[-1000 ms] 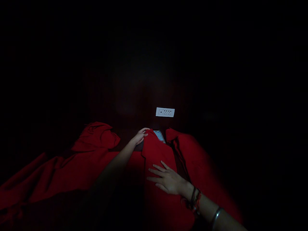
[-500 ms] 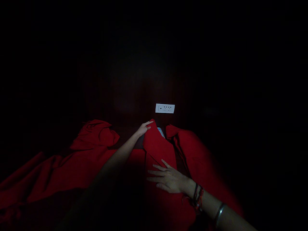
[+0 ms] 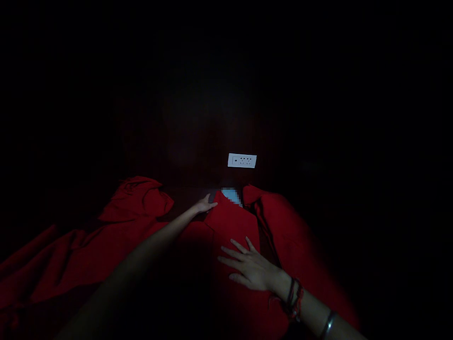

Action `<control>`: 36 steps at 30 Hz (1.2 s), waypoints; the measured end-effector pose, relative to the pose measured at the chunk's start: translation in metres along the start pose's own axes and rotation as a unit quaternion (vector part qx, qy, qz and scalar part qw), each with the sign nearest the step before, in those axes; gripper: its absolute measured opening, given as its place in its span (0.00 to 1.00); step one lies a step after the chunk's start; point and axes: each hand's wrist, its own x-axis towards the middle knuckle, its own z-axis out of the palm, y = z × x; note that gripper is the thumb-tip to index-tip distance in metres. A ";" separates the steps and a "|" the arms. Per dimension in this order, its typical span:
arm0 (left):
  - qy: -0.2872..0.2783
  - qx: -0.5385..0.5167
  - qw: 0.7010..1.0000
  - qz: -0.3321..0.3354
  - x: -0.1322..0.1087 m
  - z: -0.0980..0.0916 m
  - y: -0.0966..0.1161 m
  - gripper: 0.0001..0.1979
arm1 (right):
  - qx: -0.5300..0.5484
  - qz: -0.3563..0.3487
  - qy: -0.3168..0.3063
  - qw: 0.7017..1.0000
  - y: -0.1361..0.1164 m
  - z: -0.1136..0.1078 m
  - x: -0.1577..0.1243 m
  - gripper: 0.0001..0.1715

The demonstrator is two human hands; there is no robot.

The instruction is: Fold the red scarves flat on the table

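Note:
A piece of red cloth (image 3: 235, 219) lies spread in front of me, its far part folded over at a slant. My left hand (image 3: 205, 204) is closed on the far left corner of this fold, the thumb on top. Nearer to me, my right hand (image 3: 249, 269) lies palm down on the cloth with fingers spread. It holds nothing. Just beyond the fold shows a pale, blurred item (image 3: 231, 196), partly covered by the cloth; I cannot tell what it is.
Crumpled red fabric (image 3: 138, 200) lies at the left, and more red fabric (image 3: 283, 222) at the right. A white socket panel (image 3: 242, 160) stands out behind the cloth. The surroundings are very dark.
My left hand has come lower and nearer to me with the cloth's corner, and more of the pale item shows. My right hand stays nearly in place, its fingers spread.

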 end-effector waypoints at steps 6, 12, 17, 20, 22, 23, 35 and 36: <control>0.025 0.013 0.999 0.019 -0.017 -0.002 0.004 0.27 | 0.015 0.007 0.006 1.000 -0.002 0.005 -0.002 0.26; 0.068 0.031 0.997 -0.011 -0.026 0.004 0.001 0.24 | 0.025 -0.016 0.002 1.000 0.001 -0.012 0.004 0.29; 0.119 0.039 0.992 -0.023 -0.048 0.004 -0.010 0.23 | 0.012 0.020 0.051 0.998 0.026 -0.037 0.039 0.28; 0.173 0.134 0.975 0.026 -0.068 0.007 -0.022 0.23 | 0.008 0.072 0.038 0.997 0.037 -0.026 0.057 0.32; 0.188 0.214 0.956 0.069 -0.083 0.011 -0.033 0.23 | 0.009 0.112 0.014 0.994 0.038 -0.010 0.063 0.34; 0.187 0.242 0.948 0.086 -0.091 0.013 -0.039 0.23 | 0.010 0.130 0.003 0.991 0.038 -0.003 0.063 0.34; 0.143 0.327 0.917 0.180 -0.150 0.012 -0.066 0.25 | 0.006 0.186 -0.017 0.982 0.021 0.002 0.061 0.36; 0.145 0.322 0.916 0.188 -0.150 0.010 -0.066 0.25 | -0.005 0.177 0.010 0.984 0.017 0.002 0.057 0.36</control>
